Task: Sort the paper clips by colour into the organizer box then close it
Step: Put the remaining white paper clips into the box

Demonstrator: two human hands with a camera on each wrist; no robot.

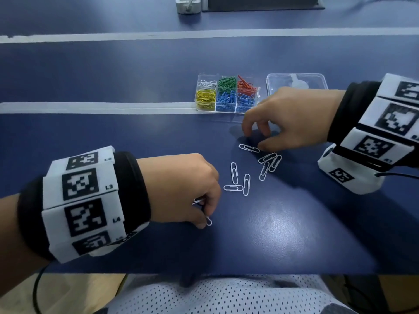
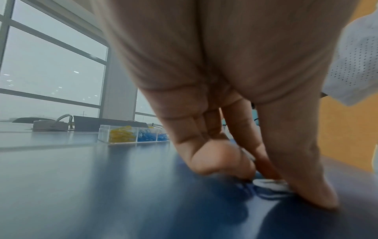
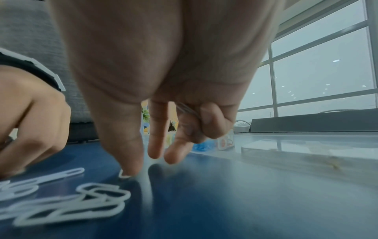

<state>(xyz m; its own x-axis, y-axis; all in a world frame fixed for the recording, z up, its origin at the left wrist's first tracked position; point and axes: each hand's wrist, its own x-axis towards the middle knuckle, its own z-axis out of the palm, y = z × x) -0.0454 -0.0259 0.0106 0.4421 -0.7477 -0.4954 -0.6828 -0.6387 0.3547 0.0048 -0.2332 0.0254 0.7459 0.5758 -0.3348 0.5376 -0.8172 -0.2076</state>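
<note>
The clear organizer box (image 1: 226, 111) stands open at the back, holding white, green, red, yellow and blue clips in separate compartments. Its clear lid (image 1: 297, 83) lies to the right. Several white paper clips (image 1: 246, 184) lie loose on the blue table between my hands. My left hand (image 1: 205, 214) is curled, with a white clip (image 1: 198, 201) sticking out between its fingers, and its thumb presses another clip (image 2: 270, 185) on the table. My right hand (image 1: 255, 140) reaches down, its thumb tip on a white clip (image 3: 124, 175). A thin pale piece (image 3: 188, 110) is tucked under its curled little finger.
White tape lines (image 1: 90, 107) cross the table (image 1: 272, 234); the box sits at the end of one. A grey device (image 1: 188, 4) and a dark flat object (image 1: 263, 3) stand at the far edge. The table's front edge (image 1: 226, 273) is right at my lap.
</note>
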